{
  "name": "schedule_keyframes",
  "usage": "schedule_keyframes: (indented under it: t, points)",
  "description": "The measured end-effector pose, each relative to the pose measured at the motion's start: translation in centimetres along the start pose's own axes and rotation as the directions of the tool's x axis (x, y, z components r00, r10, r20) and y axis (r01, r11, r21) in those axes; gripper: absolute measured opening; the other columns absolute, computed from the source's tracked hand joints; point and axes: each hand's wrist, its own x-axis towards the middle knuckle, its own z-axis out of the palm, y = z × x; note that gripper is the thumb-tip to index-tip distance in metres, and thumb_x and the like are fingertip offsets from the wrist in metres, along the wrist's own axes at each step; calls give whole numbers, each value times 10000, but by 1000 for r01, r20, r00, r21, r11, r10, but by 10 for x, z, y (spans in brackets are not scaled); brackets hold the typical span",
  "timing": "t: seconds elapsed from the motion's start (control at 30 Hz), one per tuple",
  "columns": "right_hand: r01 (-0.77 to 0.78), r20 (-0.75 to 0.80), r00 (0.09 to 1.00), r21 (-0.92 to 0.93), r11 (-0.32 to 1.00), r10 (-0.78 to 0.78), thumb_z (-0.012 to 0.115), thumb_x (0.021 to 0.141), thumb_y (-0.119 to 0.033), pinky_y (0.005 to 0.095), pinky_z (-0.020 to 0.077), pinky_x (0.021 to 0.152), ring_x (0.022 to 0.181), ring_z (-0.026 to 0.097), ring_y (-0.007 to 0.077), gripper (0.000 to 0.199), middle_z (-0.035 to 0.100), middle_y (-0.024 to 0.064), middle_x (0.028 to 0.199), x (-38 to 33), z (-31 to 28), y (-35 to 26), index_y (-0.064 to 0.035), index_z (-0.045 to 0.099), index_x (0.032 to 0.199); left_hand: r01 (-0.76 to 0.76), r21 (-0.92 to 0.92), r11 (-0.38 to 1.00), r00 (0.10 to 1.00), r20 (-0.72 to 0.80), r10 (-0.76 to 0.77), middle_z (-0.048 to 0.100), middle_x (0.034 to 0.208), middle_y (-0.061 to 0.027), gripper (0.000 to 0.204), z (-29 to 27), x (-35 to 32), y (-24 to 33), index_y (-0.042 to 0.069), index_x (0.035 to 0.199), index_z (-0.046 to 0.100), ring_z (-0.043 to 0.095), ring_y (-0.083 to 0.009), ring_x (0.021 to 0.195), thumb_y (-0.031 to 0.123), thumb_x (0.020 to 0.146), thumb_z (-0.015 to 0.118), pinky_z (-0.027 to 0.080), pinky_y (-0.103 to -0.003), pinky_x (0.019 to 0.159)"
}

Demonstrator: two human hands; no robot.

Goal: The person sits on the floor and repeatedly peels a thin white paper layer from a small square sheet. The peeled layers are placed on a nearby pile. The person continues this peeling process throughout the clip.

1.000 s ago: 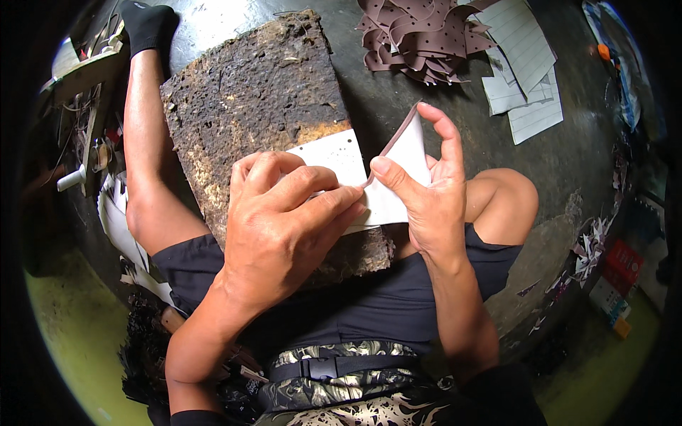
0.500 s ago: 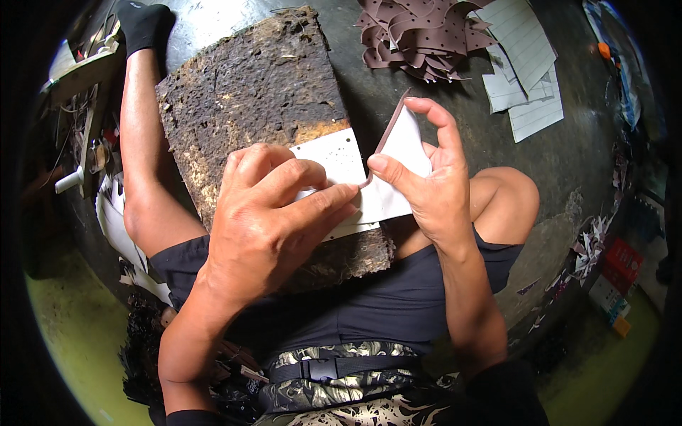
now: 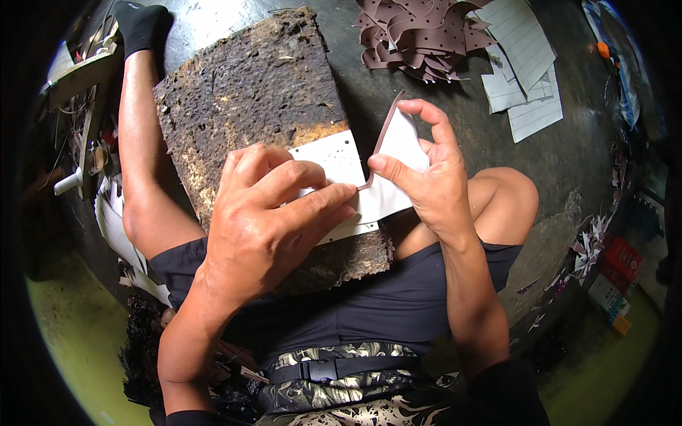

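Note:
A thin piece (image 3: 399, 147), white on its visible face with a brown edge, bends upward between my hands. My right hand (image 3: 433, 174) pinches its raised end, thumb on the white face and forefinger near the top of the brown edge. With curled fingers, my left hand (image 3: 266, 206) presses the brown edge's lower end down with the forefinger. Under that hand lies a flat white plate (image 3: 334, 153) with small holes near its corners, partly covered by my fingers. The plate rests on a rough, dark, worn board (image 3: 249, 85) that reaches my lap.
Brown strips with punched holes (image 3: 423, 35) are heaped at the far right, beside several lined white sheets (image 3: 522, 78). My bent legs flank the board. A wooden frame (image 3: 85, 78) with odds and ends stands at left; scraps (image 3: 590, 245) and a red box (image 3: 623, 259) lie at right.
The right hand and the raised end of the piece have shifted very slightly left. Both hands keep the same hold.

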Motion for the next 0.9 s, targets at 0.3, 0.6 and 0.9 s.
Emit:
schedule_keyframes:
  t: [0.3,0.6,0.9]
  points:
    - [-33,-20,999,-24,999,32,927,962,20,261,620,832,982,727,88,721,760,37,1111,1,-6,8,-125,556,1563,-19,2,1000,1000,-5,19,746,1038,34,306,2,3,-1,168,1125,885,666,-232,964,240,843,978,490,-430,874]
    - [-52,-27,998,-24,998,51,908,977,28,283,644,821,950,772,115,733,796,64,1085,2,-10,13,-117,519,1580,-29,17,999,999,-27,29,734,1023,39,297,8,2,-3,193,1105,875,657,-210,938,270,842,989,466,-418,870]
    - [-38,-47,998,-45,998,36,907,980,24,278,641,821,936,793,127,748,814,75,1075,2,-10,14,-108,498,1593,-23,5,1000,999,-42,23,710,1007,30,302,10,0,-6,195,1067,862,639,-212,907,254,809,1007,448,-410,839]
